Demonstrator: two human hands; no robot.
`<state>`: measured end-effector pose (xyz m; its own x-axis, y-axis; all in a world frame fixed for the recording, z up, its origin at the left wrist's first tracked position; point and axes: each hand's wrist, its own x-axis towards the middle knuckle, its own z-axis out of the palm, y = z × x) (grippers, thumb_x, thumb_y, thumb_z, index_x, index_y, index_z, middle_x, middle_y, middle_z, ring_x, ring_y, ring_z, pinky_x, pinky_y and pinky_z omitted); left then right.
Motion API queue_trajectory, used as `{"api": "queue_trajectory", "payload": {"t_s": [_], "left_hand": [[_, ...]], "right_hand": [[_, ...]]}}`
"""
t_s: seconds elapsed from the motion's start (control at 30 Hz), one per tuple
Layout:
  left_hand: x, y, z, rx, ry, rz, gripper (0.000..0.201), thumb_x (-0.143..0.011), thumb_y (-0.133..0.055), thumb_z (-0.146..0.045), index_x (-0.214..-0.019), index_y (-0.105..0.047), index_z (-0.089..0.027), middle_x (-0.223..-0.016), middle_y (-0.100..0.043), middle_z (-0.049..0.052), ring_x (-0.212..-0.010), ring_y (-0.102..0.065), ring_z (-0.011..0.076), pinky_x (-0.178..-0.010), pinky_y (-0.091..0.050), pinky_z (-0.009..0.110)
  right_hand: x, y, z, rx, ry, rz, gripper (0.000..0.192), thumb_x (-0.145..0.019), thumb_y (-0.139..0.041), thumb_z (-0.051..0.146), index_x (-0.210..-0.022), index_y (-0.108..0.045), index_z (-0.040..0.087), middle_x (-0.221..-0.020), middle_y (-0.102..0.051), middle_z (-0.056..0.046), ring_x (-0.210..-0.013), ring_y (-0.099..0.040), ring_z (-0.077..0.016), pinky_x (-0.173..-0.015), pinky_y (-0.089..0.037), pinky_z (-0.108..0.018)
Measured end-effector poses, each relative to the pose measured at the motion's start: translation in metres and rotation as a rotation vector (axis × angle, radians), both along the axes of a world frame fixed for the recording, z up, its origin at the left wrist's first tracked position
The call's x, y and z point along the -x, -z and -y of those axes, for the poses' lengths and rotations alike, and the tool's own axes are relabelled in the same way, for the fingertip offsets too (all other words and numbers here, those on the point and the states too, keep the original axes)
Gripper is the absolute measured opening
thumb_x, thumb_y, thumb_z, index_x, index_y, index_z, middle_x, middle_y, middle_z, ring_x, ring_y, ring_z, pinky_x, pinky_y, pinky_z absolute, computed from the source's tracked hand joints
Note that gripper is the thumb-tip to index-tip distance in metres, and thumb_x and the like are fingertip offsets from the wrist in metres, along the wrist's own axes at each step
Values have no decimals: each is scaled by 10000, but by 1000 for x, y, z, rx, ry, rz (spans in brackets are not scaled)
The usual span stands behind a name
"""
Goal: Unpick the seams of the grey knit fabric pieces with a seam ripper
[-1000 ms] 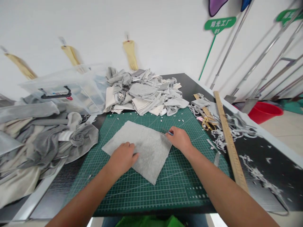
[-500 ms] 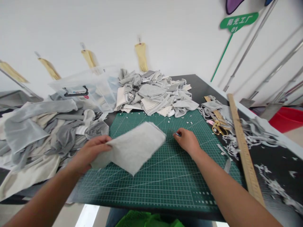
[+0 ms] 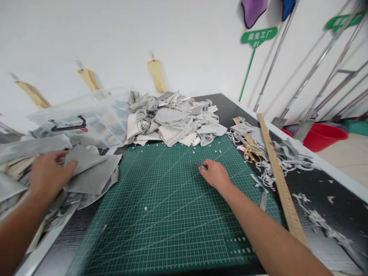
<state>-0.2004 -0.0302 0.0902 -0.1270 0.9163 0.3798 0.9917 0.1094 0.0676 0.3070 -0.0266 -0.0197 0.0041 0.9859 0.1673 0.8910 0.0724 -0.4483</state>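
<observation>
the left hand (image 3: 51, 174) is over the cloth pile (image 3: 21, 143) toward the left edge of the counter (image 3: 307, 186), thumb and fingers parted beside a folded grey cloth (image 3: 92, 178); i cannot tell whether it grips it. that cloth lies on top of the pile, overlapping other pieces, so a tug there could drag neighbours along. the right hand (image 3: 215, 176) is closed round a small blue tool (image 3: 204, 167), its thin tip pointing left above the cutting mat (image 3: 161, 188); if that tip is sharp, it could nick fabric or the other hand should the two meet. loose scraps (image 3: 145, 209) on the mat could cling to cloth laid there. toward the counter's right edge, gold scissors (image 3: 251, 155) lie near a wooden ruler (image 3: 276, 168), where a careless sweep could knock them. near the far edge, the loosely heaped pieces (image 3: 172, 119) might slump onto the mat.
</observation>
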Motion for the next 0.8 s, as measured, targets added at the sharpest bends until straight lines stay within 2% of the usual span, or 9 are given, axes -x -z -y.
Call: {"api": "queue_trajectory", "payload": {"t_s": [0.03,0.1,0.17,0.3,0.4,0.47,0.57,0.67,0.8], "left_hand": [[-19,6,-16,-109,-29,-97,450,-789,-428,-422,-1145,-518,-162,-987,-597,121,-1073,-498,377,-933,-389,513],[-69,16,-52,-53,187,-237,363,-800,-437,-331,-1050,-582,-111,-1057,-564,133,-1060,-509,310,-966,-390,420],[-127,25,-89,33,359,-296,352,-802,-463,-314,-1069,-598,-130,-1137,-533,120,-1061,-503,279,-961,-393,383],[-235,33,-147,54,479,-284,528,-786,-509,-244,-1303,-440,-162,-1279,-453,140,-1161,-425,297,-973,-366,395],[-291,32,-177,5,511,-232,647,-785,-520,-197,-1393,-307,-145,-1358,-369,175,-1230,-352,322,-964,-358,409],[-315,31,-191,-16,524,-212,674,-787,-520,-166,-1413,-270,-163,-1395,-323,179,-1263,-302,337,-961,-346,426],[-332,33,-205,18,489,-173,567,-810,-483,-133,-1363,-367,-172,-1262,-462,192,-1198,-378,345,-931,-336,465],[-332,37,-207,25,447,-144,361,-830,-414,-112,-1158,-565,-107,-1049,-573,201,-1050,-497,328,-878,-363,453],[-318,36,-190,-34,413,-88,333,-832,-399,-133,-1108,-582,-97,-1015,-600,176,-988,-540,283,-851,-394,378]], "right_hand": [[0,0,0,7,1,-2,204,-816,-515,391,-736,-599,224,-700,-647,-2,-656,-568,-151,-553,-282,-251],[0,-2,1,17,7,-3,209,-817,-517,390,-732,-602,219,-696,-646,-5,-662,-572,-151,-559,-286,-251],[0,-3,2,18,4,-2,209,-819,-520,391,-747,-611,217,-706,-653,-9,-675,-580,-153,-569,-296,-250],[0,-7,5,25,2,2,208,-828,-514,394,-783,-626,224,-740,-671,-15,-697,-592,-161,-576,-307,-252],[1,-10,6,70,13,1,206,-829,-520,392,-817,-641,227,-779,-683,-24,-728,-600,-166,-599,-327,-252],[3,-11,7,100,29,4,202,-830,-517,387,-819,-644,230,-785,-684,-24,-736,-602,-169,-606,-335,-253],[3,-10,7,101,20,9,195,-830,-513,378,-829,-644,233,-787,-684,-22,-743,-605,-171,-618,-341,-254],[3,-6,7,67,11,8,157,-823,-520,341,-832,-642,244,-779,-682,-15,-737,-608,-171,-621,-344,-252],[2,0,6,9,8,-1,162,-822,-522,364,-813,-637,250,-752,-675,-5,-717,-610,-173,-608,-338,-250]]}}
